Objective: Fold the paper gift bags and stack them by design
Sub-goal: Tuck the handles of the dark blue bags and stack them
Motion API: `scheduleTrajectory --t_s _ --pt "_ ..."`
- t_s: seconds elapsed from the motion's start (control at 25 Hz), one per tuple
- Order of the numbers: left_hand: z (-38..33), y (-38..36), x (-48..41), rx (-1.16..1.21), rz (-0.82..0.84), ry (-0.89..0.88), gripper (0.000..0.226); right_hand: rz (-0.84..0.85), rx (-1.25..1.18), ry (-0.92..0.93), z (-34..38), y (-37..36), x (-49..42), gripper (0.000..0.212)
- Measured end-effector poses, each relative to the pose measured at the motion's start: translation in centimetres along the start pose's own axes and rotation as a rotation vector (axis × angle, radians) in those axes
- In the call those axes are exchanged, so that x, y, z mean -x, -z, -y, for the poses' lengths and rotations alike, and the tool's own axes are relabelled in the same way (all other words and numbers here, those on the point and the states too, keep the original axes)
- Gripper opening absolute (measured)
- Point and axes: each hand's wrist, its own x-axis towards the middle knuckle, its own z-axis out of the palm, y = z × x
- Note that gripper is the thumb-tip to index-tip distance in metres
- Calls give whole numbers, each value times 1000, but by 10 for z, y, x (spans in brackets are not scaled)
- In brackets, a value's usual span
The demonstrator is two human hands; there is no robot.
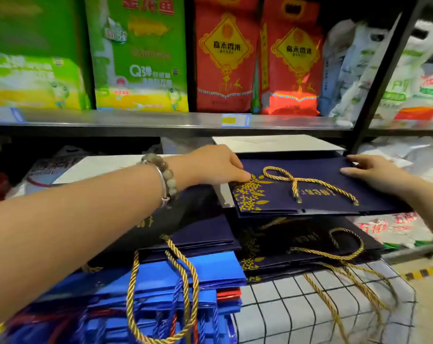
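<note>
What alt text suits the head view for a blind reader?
The left hand grips and the right hand rests flat on a folded navy gift bag with a gold rope handle, atop matching navy bags. Nearer lie blue bags; rice sacks fill the shelf above.

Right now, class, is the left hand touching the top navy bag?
Touching. In the head view the thumb of the left hand lies on the top navy bag, on its gold flowers.
</note>
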Motion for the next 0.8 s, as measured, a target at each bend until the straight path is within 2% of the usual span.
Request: scheduleTrajectory --t_s 0.08,0.2,0.28,0.36,0.44,0.48,0.56,0.64,0.72,0.8 --pt "-10 -26 -15 -97 135 -28 49 36 21 -43 -29 -9 1 47" --pt "-13 -56 -27 -216 371 -16 58 159 20 -101 -63 -32 -1 60" --pt "-13 -67 -26 -336 530 9 61 189 39 -88 -62 -48 2 46" --pt "-15 -68 -23 -483 542 -7 55 189 98 -66 -60 -64 3 46" --pt "-25 -65 -26 -582 388 -52 39 196 247 -49 -61 -71 -2 55" --pt "-31 -64 -28 -589 329 -78 38 190 357 -60 -60 -72 -5 64" --pt "-44 -68 -35 -482 449 -74 56 106 526 -66 -49 -71 -8 76" --pt "-52 -80 -44 -432 653 -26 80 18 491 23 -29 -79 -8 78" --pt "-51 -88 -50 -456 731 -3 94 141 360 64 -11 -98 -4 79" --pt "-50 -92 -53 -487 799 2 97 394 378 32 -7 -122 1 81"
